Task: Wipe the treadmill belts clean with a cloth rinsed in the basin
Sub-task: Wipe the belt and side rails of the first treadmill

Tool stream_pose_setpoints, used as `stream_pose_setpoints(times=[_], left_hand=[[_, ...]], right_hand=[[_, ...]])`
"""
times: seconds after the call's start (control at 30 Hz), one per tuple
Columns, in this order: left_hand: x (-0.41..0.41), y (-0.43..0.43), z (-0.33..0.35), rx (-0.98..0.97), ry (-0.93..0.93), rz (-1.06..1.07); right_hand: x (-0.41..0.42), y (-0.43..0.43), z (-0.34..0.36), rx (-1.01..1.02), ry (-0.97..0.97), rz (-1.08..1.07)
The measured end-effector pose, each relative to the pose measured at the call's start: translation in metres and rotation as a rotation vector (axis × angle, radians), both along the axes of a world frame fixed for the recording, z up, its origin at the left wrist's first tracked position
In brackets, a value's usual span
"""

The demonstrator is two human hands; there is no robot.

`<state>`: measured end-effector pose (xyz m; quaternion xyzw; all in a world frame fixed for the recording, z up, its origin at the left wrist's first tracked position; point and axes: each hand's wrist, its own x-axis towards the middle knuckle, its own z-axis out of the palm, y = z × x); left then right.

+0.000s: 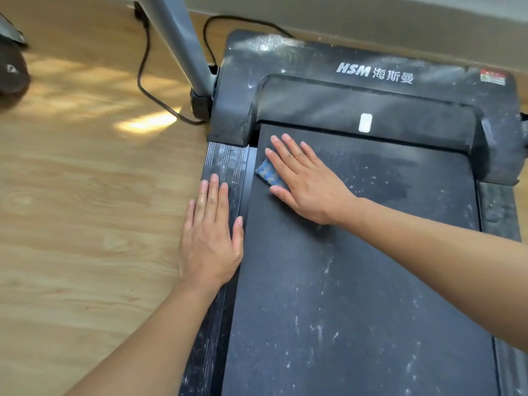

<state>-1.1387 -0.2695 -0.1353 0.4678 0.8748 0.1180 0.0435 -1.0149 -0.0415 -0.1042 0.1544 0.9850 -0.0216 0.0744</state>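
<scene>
Floor: pale wood boards (85, 224) fill the left side, with a patch of sunlight near the treadmill's front corner.
Cable: a black cord (144, 81) loops across the floor and runs to the foot of the grey upright post (183, 44).
Left hand: the left hand (211, 235) lies flat, palm down, fingers straight and together, on the ribbed left side rail (225, 164); it grips nothing, and its thumb sits right along the belt's left edge.
Cloth: a small blue cloth (268, 174) sits on the belt near its front left corner, mostly hidden under the other hand, only one corner poking out toward the rail.
Right hand: the right hand (303, 178) is spread open and pressed flat on the cloth, fingers pointing up and left toward the motor cover; it pins the cloth down rather than clenching it.
Belt: the dark treadmill belt (371, 281) runs long-ways from the near edge of view up to the motor cover, speckled with white dust, with a darker patch to the right of the cloth hand.
Motor cover: the dusty black hood (371, 92) carries the lettering "HSM".
</scene>
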Motion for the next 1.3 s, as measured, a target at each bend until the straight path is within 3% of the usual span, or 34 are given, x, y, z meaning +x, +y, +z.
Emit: stream_pose_setpoints(times=[0.2, 0.43, 0.7, 0.9, 1.3], left_hand=[[-0.001, 0.0, 0.001, 0.008, -0.007, -0.008], [-0.006, -0.006, 0.001, 0.046, -0.029, -0.039], [-0.004, -0.005, -0.002, 0.039, -0.024, -0.034], [-0.004, -0.004, -0.001, 0.031, -0.028, -0.032], [-0.005, -0.003, -0.004, 0.034, -0.015, -0.026]], right_hand=[[-0.004, -0.058, -0.009, -0.102, 0.009, -0.201], [0.042, -0.165, -0.014, -0.148, 0.016, -0.183], [-0.03, -0.088, -0.006, -0.203, 0.12, -0.589], [0.014, -0.144, -0.006, -0.262, 0.062, -0.446], [-0.059, -0.027, 0.001, -0.234, -0.036, -0.387]])
